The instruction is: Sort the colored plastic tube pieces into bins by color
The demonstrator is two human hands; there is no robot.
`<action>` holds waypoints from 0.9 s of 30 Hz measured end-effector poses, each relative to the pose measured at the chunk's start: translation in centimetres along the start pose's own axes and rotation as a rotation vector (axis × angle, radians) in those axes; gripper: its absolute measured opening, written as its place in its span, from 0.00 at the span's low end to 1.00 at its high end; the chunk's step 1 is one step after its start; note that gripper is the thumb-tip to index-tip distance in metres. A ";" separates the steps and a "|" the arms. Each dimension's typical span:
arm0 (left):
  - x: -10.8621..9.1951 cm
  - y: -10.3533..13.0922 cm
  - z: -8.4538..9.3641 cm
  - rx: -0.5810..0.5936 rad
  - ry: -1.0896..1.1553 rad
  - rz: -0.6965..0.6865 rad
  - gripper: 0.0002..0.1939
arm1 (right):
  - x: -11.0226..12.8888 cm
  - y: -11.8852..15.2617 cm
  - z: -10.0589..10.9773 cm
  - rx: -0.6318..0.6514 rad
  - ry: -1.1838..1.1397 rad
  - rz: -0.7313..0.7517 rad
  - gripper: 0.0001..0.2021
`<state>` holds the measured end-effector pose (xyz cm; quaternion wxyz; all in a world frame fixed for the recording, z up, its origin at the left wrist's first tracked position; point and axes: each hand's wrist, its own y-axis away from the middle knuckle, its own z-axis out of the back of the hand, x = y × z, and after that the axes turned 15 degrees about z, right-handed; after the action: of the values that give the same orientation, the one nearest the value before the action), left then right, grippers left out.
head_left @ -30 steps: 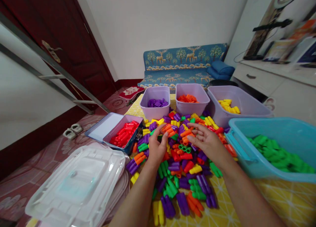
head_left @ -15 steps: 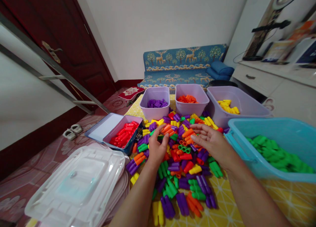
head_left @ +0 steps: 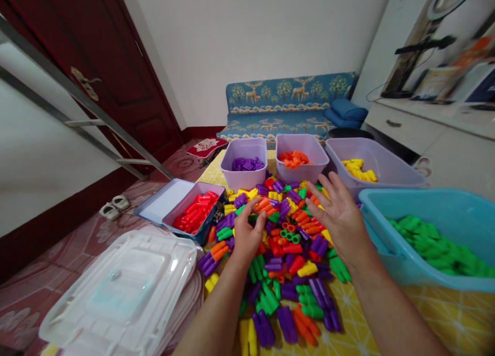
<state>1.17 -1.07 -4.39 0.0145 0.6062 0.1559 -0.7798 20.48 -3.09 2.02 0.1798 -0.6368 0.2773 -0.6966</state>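
A pile of purple, green, orange, red and yellow plastic pieces (head_left: 286,247) covers the middle of the table. My left hand (head_left: 250,228) is at the pile's left side, thumb and fingers curved round an orange piece (head_left: 266,206) and closed on it. Over the right side of the pile, my right hand (head_left: 336,211) has its fingers spread and holds nothing. Beyond the pile stand lilac bins with purple pieces (head_left: 247,164), orange pieces (head_left: 294,159) and yellow pieces (head_left: 359,169).
A turquoise bin (head_left: 425,193) with green pieces stands at the right. At the left lie an open box with red pieces (head_left: 196,211) and stacked clear lids (head_left: 127,289). A patterned sofa (head_left: 286,103) is behind the table.
My right hand has lifted a little and its fingers have spread. More orange pieces show in the middle lilac bin. My left hand has hardly moved.
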 end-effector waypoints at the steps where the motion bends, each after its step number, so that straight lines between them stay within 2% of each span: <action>1: 0.0 0.0 0.0 0.001 0.000 0.002 0.18 | 0.0 0.1 -0.4 -0.016 -0.006 0.036 0.34; 3: -0.1 0.0 0.0 -0.001 -0.002 -0.001 0.17 | -0.3 0.4 -1.2 0.008 -0.016 0.037 0.35; 6: -0.5 0.2 0.2 0.013 -0.010 -0.013 0.17 | -1.0 1.1 -1.9 0.088 -0.013 -0.056 0.31; 9: -0.9 0.3 0.4 0.071 -0.026 -0.045 0.16 | -1.6 1.7 -2.4 0.174 0.034 -0.146 0.27; 13: -1.1 0.3 0.6 0.157 -0.080 -0.123 0.14 | -2.0 2.2 -3.0 0.245 0.066 -0.176 0.25; 16: -1.0 0.4 0.4 0.177 -0.113 -0.163 0.13 | -2.3 2.6 -3.2 0.309 0.097 -0.200 0.21; 19: -0.9 0.4 0.2 0.170 -0.126 -0.180 0.14 | -2.5 2.7 -3.2 0.337 0.164 -0.188 0.17; 22: -0.8 0.3 0.2 0.144 -0.103 -0.191 0.15 | -2.2 2.3 -3.0 0.296 0.198 -0.150 0.13; 25: -0.9 0.2 0.2 0.075 -0.090 -0.210 0.13 | -1.3 1.6 -2.1 0.251 0.208 -0.156 0.13; 27: -1.0 0.1 0.2 0.021 -0.116 -0.219 0.13 | -0.5 1.1 -1.1 0.314 0.193 -0.188 0.13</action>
<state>1.25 -1.34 -3.46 -0.0681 0.5394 0.2116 -0.8122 19.30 -3.51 0.89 0.1836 -0.5544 0.1207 -0.8027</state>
